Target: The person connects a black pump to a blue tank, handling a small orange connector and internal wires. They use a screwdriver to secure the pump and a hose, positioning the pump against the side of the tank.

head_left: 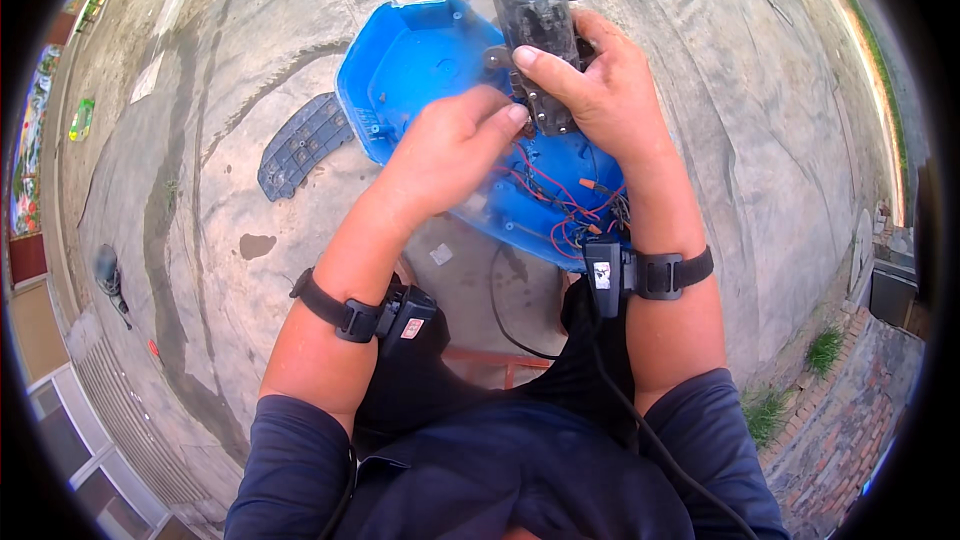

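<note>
Outdoors: pale, stained ground (290,70) all round, seen from above; strip of brick paving (850,440) and tufts of grass (825,350) at lower right.
Black box: oblong casing (540,25), held up over the right part of the blue shell, its far end reaching past the shell's rim; round-eared tabs at the sides, small shiny metal spots along the near end.
Right hand: the hand (612,85) grips the black box, thumb laid across its face, fingers round its right side.
Left hand: the hand (450,140) is curled, thumb and forefinger close together at the box's near left corner; cannot tell whether they pinch anything.
Blue shell: open, deep-walled plastic shell (405,65) beneath both hands, hollow side up; left rim bare, middle partly covered by the left hand.
Wires: loose tangle, red and dark (560,208), in the near right part of the shell; an orange connector (590,183) among them.
Grey panel: dark, ribbed, curved-edged piece (303,147) on the ground, just left of the shell.
Forearms: each wears a black strap with a small dark unit, left (405,316) and right (605,278); thin black cable (497,300) hangs between the knees.
</note>
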Demonstrator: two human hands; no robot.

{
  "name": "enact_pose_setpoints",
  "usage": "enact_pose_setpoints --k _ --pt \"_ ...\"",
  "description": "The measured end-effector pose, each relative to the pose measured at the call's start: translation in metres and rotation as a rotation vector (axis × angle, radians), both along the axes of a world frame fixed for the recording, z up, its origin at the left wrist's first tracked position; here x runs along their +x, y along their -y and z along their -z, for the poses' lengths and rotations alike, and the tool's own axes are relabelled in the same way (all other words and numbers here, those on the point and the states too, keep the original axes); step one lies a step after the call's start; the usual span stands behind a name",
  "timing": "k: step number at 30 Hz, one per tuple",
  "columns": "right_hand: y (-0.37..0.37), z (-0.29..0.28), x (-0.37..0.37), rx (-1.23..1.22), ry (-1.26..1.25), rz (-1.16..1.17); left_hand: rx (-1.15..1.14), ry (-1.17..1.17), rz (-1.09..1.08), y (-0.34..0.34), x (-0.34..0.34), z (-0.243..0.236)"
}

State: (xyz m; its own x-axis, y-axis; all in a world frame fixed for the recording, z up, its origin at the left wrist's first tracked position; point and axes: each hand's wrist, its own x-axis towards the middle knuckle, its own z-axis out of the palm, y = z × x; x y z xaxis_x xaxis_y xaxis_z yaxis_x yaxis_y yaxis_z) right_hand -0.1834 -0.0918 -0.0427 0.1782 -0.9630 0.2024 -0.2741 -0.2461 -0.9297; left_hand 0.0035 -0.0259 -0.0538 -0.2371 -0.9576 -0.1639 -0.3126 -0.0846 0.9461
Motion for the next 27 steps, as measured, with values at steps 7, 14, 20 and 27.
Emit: enact_pose_setpoints --k 7,14,20,27 --pt "-0.0019 -0.0022 0.0005 0.028 0.014 -0.007 -0.082 0.032 0.06 -0.0027 0.0044 0.0023" --pt "-0.0027 -0.003 0.0001 0.06 0.048 -0.019 -0.048 0.091 0.034 -0.0017 0.0018 -0.0044" --pt "-0.0018 -0.0016 0.0002 0.038 0.068 -0.025 -0.034 0.103 0.035 -0.0015 0.0034 -0.0007" --pt "-0.0006 -0.0015 -0.0006 0.033 0.048 -0.02 -0.12 0.077 0.001 -0.002 0.0029 -0.0002"
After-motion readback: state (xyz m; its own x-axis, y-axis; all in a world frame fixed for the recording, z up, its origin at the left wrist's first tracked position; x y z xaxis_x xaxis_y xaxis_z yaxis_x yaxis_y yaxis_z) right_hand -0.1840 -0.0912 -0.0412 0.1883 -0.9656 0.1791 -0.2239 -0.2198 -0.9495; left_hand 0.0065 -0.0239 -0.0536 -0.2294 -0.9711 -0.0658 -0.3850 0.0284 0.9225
